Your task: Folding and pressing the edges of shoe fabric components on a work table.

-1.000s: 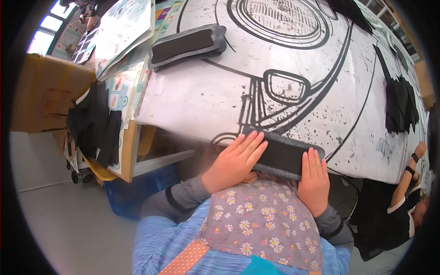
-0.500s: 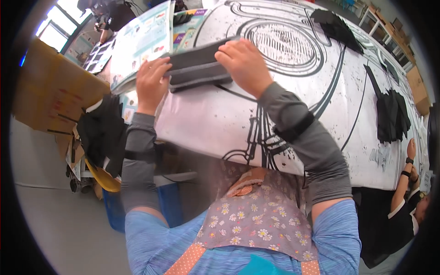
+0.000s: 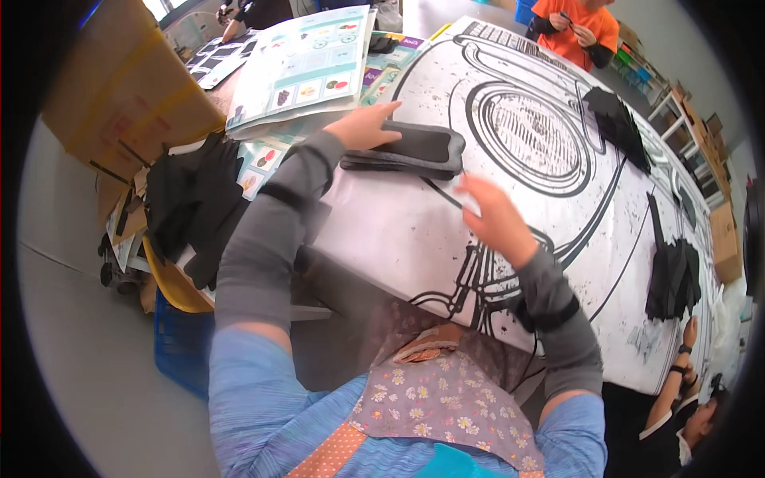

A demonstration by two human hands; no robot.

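Observation:
A stack of dark grey, padded-looking pieces (image 3: 422, 145) lies on the white table sheet (image 3: 382, 219). They are long and flat, with a notched, rounded right end; what they are for does not show. My left hand (image 3: 362, 127) rests at the stack's left end, fingers stretched out and partly over the top piece. Off the stack's lower right corner, my right hand (image 3: 500, 217) hovers apart from it, slightly blurred, thumb and fingers separated and nothing visible between them.
Printed picture sheets (image 3: 307, 68) lie beyond my left hand. Black fabric pieces (image 3: 191, 203) hang over a yellow chair (image 3: 171, 275) beside a cardboard box (image 3: 131, 88). More black piles (image 3: 617, 127) lie on the table's right. A person in orange (image 3: 578, 28) stands at the far side; another sits lower right.
The dark stack, held up between both hands before, now lies flat on the table. My right hand has let go and moved down and right. The view has shifted.

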